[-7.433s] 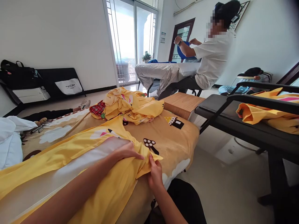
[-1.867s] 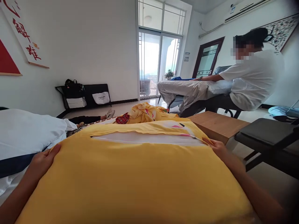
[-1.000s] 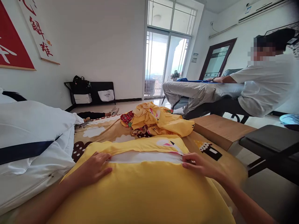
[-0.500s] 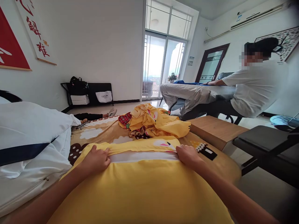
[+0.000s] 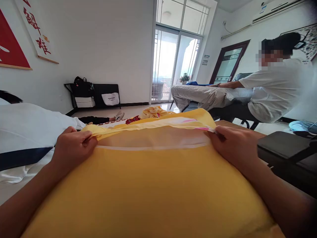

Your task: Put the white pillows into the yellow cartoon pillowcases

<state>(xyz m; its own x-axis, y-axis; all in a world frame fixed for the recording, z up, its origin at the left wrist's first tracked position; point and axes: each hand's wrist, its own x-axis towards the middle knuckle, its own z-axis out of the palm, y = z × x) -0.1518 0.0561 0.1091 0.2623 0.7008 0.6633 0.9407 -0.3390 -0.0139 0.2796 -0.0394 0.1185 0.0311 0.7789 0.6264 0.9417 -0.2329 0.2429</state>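
A big yellow pillowcase (image 5: 151, 188), bulging as if filled, takes up the lower middle of the view. Its far edge is a loose flap with a pink and white print, and a pale strip runs below it. My left hand (image 5: 74, 145) pinches the left corner of this flap. At the right corner, my right hand (image 5: 235, 142) grips the same flap between thumb and fingers. The edge is stretched and raised between both hands. Just behind it, a crumpled heap of yellow cloth (image 5: 155, 112) with a red plaid piece is mostly hidden.
To the left lies white bedding or clothing with a dark band (image 5: 24, 158); a leg and shoe (image 5: 120, 115) show behind. A black chair (image 5: 279, 145) and a wooden box top (image 5: 237, 127) stand right. Farther back, a person in a white shirt (image 5: 274, 87) sits at a covered table (image 5: 205, 94).
Both hands have lifted the flap toward me and spread farther apart, the right hand moving right. The raised pillowcase now covers most of the cloth heap and the patterned sheet.
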